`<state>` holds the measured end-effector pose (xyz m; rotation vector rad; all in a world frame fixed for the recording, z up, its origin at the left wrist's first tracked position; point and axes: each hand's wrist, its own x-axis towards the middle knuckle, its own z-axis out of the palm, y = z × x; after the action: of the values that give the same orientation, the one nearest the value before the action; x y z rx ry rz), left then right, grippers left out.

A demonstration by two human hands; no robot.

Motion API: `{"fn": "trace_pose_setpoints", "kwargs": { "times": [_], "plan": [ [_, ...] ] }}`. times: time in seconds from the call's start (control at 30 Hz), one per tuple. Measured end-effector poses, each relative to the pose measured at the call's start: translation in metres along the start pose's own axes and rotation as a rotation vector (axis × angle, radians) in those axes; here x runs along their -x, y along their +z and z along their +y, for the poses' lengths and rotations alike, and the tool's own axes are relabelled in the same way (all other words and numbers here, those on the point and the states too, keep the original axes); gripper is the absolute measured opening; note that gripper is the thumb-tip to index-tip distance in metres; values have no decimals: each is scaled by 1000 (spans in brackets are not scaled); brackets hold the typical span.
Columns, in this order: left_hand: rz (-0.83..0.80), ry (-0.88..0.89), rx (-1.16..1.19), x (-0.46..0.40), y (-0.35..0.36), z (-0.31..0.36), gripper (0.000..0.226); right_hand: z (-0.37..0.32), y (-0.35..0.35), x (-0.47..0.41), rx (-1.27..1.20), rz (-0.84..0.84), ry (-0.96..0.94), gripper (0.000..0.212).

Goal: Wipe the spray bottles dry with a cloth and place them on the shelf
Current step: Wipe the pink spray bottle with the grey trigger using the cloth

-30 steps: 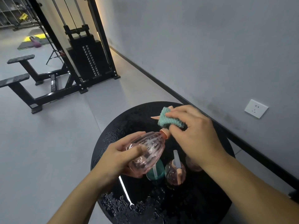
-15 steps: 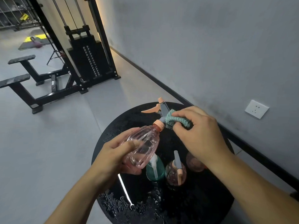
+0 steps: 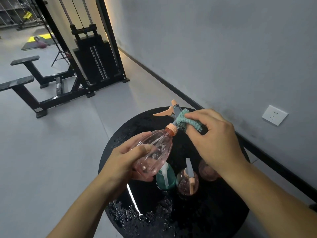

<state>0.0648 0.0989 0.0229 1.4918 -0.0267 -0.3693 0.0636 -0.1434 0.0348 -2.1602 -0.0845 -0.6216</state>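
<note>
Pink clear plastic, held bottle: one, tilted, base toward the person, neck up and away, over the left half of the round black tabletop; droplets on its body.
Spray head: one on the held bottle, peach trigger and nozzle cap, grey neck, peach collar; above the far edge of the tabletop.
Left hand: curled around the held bottle's lower body, thumb on top, fingers underneath; firm grasp.
Right hand: fingers pinched closed on the cloth, pressing it against the grey neck just below the trigger.
Cloth: one, teal, waffle texture, bunched; touching the spray head's neck, partly covered by the right fingers.
Bottles standing on tabletop: three, in a row near the centre.
Teal bottle: one, white pump top; leftmost, partly behind the held bottle's base.
Pink round bottle: one, pale tube and peach trigger seen from above; middle of the row.
Third bottle: one, pinkish, mostly hidden under the right wrist; head not visible.
Total spray bottles counted: four.
Water: droplets in patches at the near-left edge and far-left edge of the tabletop.
Wall socket: one, white, on the grey wall at right.
Weight machine: one, black, on the floor beyond the tabletop.
</note>
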Motion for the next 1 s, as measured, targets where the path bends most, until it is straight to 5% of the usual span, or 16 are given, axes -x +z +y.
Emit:
{"fn": "trace_pose_setpoints", "kwargs": {
  "times": [1.0],
  "plan": [
    [44,48,13,-1,3,-3,48,-6,0,1,-17,-15,-31,28]
  ]
}}
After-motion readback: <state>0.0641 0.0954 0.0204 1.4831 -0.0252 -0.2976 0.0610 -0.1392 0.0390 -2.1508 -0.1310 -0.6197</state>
